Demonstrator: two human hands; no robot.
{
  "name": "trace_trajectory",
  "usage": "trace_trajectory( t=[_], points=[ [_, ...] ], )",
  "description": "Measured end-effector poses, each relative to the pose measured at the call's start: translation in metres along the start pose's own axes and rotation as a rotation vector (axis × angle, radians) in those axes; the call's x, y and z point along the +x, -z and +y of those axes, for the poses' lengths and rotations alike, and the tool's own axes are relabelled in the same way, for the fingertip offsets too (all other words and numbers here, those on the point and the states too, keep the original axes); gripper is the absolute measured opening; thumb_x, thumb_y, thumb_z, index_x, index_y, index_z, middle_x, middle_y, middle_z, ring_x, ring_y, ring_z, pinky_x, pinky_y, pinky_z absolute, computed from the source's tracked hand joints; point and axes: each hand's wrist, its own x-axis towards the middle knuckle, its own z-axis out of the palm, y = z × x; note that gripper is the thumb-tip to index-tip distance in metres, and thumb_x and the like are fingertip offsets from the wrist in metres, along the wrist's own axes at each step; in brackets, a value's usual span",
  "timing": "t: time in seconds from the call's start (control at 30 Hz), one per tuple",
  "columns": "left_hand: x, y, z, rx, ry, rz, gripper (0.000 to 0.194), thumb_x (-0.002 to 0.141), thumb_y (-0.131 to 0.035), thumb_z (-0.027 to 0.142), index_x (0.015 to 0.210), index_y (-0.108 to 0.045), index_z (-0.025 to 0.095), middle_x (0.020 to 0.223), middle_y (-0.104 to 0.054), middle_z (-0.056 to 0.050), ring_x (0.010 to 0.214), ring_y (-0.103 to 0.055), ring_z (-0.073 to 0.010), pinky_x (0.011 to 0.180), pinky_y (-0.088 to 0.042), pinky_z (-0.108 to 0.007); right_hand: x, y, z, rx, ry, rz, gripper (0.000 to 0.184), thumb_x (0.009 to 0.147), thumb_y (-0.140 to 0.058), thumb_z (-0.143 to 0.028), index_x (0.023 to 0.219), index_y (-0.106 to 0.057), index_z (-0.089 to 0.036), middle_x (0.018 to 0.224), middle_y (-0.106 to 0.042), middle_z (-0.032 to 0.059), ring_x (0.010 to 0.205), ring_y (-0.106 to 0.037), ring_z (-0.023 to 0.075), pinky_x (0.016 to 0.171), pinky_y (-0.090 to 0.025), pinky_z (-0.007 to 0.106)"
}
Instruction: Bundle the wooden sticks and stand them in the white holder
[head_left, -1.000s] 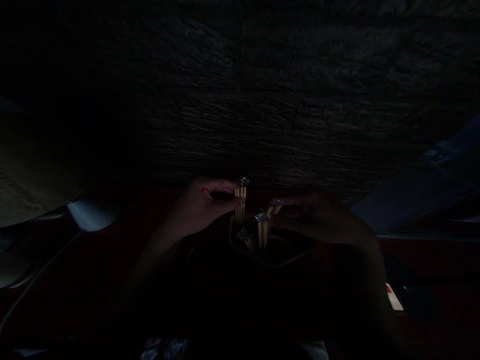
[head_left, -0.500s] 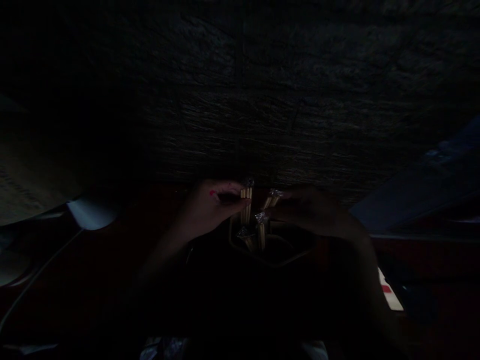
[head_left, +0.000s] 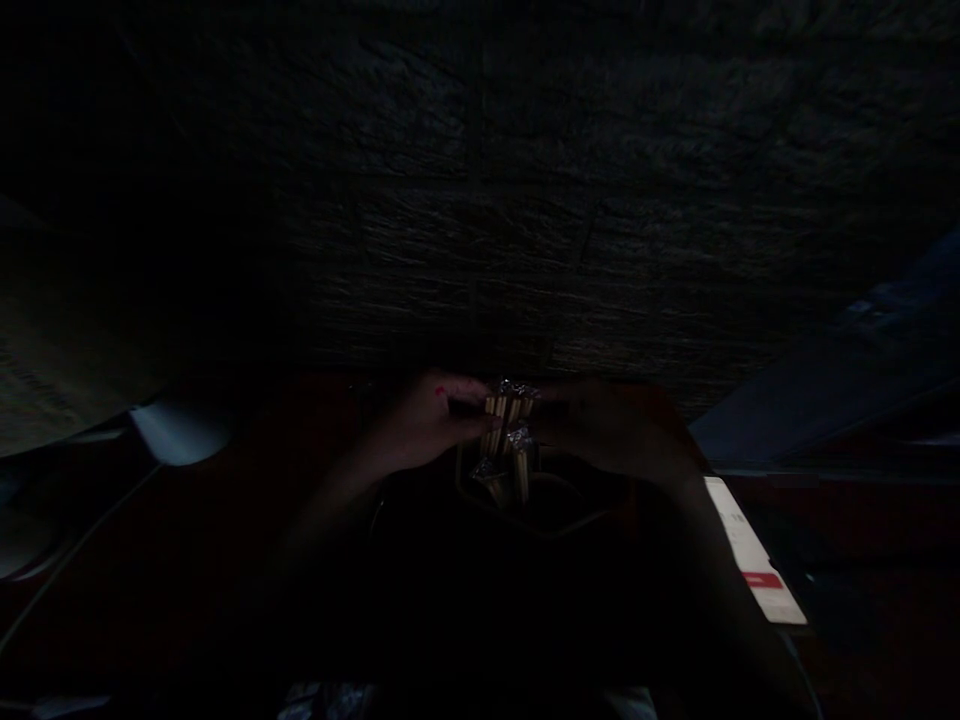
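The light is very dim. Between thumb and fingers, my left hand [head_left: 435, 420] pinches a bundle of thin tan sticks [head_left: 492, 424] with a crinkled shiny wrap at its top. Beside it, my right hand [head_left: 600, 425] grips a similar stick bundle [head_left: 525, 408] from the right; its fingers are mostly in shadow. The two bundles stand almost side by side, and I cannot tell whether they touch. Below them, a dark open container [head_left: 551, 532] holds a nearly upright stick bundle [head_left: 522, 470] and a tilted stick bundle [head_left: 489, 482], both with shiny tops.
A dark rough block-patterned wall [head_left: 480, 220] rises behind the reddish-brown table [head_left: 300, 420]. On the left are a pale lamp-like object [head_left: 180, 435] and a cable [head_left: 82, 545]. A lit phone-like screen [head_left: 754, 555] lies by my right forearm.
My right hand has moved left, bringing its stick bundle beside the one in my left hand. My left hand has lowered slightly. More of the lit screen shows.
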Motion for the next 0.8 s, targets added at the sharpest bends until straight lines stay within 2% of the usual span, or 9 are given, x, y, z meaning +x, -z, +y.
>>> trace_trajectory(
  t=[0.13, 0.27, 0.53, 0.8],
  points=[
    [0.0011, -0.0008, -0.0002, -0.023, 0.012, -0.008, 0.016, 0.077, -0.067, 0.020, 0.092, -0.073, 0.018, 0.098, -0.076, -0.004, 0.093, -0.071, -0.0195, 0.086, -0.054, -0.033, -0.0027, 0.0003, -0.0064, 0.013, 0.002, 0.000, 0.031, 0.083, -0.064, -0.041, 0.105, -0.073, -0.022, 0.099, -0.074, 0.0029, 0.091, -0.069, 0.0214, 0.076, -0.053, 0.030],
    [0.0014, -0.0012, -0.0008, 0.007, 0.026, 0.000, 0.016, 0.077, -0.068, 0.021, 0.091, -0.073, 0.017, 0.098, -0.076, -0.005, 0.091, -0.071, -0.0194, 0.084, -0.055, -0.032, -0.0022, -0.0002, -0.0084, 0.019, -0.013, 0.018, 0.028, 0.082, -0.066, -0.039, 0.103, -0.074, -0.022, 0.103, -0.074, 0.0028, 0.094, -0.068, 0.0215, 0.079, -0.053, 0.030],
    [0.0022, -0.0006, -0.0040, 0.045, -0.017, 0.010, 0.014, 0.079, -0.066, 0.022, 0.091, -0.072, 0.017, 0.097, -0.076, -0.004, 0.092, -0.070, -0.0180, 0.085, -0.054, -0.031, 0.0028, -0.0032, -0.0015, 0.018, -0.009, 0.024, 0.026, 0.083, -0.064, -0.033, 0.104, -0.072, -0.019, 0.097, -0.074, 0.0041, 0.089, -0.068, 0.0191, 0.074, -0.051, 0.028],
    [0.0012, 0.0001, -0.0036, 0.033, -0.014, 0.004, 0.016, 0.078, -0.067, 0.020, 0.093, -0.071, 0.018, 0.099, -0.076, -0.004, 0.093, -0.070, -0.0184, 0.086, -0.053, -0.031, 0.0030, -0.0027, -0.0016, 0.043, -0.067, 0.011, 0.024, 0.081, -0.065, -0.035, 0.097, -0.073, -0.019, 0.091, -0.074, 0.0039, 0.080, -0.068, 0.0171, 0.067, -0.050, 0.025]
  ],
)
